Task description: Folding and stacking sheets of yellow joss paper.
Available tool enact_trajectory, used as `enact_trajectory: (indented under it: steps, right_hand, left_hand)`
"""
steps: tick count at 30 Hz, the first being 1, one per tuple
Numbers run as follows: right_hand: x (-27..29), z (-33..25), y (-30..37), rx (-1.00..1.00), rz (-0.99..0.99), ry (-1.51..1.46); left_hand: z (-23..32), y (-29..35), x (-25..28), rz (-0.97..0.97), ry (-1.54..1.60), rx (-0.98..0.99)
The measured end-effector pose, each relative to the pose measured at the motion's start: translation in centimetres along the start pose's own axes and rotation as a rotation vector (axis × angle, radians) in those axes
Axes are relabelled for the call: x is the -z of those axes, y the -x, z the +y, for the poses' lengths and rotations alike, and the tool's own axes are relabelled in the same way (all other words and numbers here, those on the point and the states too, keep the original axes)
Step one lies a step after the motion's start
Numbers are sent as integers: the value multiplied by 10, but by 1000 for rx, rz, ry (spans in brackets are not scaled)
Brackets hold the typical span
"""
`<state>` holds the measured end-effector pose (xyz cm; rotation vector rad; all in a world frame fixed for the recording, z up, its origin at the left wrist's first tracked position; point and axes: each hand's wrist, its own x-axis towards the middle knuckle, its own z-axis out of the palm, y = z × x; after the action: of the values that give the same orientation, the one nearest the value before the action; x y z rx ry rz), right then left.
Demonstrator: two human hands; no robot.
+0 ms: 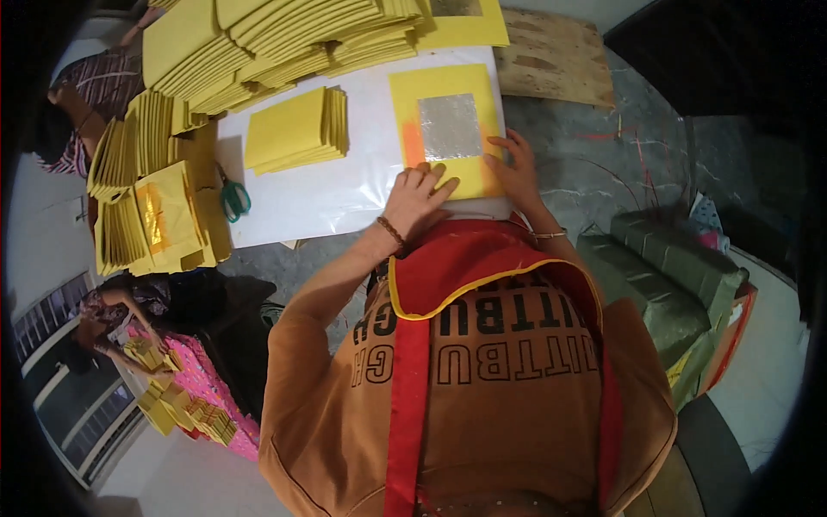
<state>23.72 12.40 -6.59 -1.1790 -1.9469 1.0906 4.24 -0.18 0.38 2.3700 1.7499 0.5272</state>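
Observation:
A yellow sheet of paper (401, 95) lies on the white-covered table in front of me, a silver foil square (450, 127) and an orange patch (413, 138) on its face. My left hand (419, 196) rests on its near edge, fingers spread over the paper just below the foil. At the right edge of the sheet is my right hand (514, 168), with fingertips touching the paper beside the foil and the fingers apart. Neither hand grips anything that I can see. Left of the sheet sits a small stack of folded yellow paper (293, 129).
Large piles of folded yellow paper (185, 47) cover the far and left sides of the table (301, 194). Green-handled scissors (233, 198) lie at its left edge. Two other people work at the left, one over pink cloth (207, 379). Green wrapped bundles (646, 284) stand right.

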Motion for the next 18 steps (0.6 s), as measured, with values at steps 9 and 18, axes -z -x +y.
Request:
enact_trajectory:
  steps: [9, 18]
  right_hand:
    - [-1, 9, -2, -195, -52, -456]
    - [8, -1, -3, -250, -99, -505]
  left_hand:
    - [-14, -6, 3, 72, 201, -31]
    - [-29, -10, -1, 16, 690, 313]
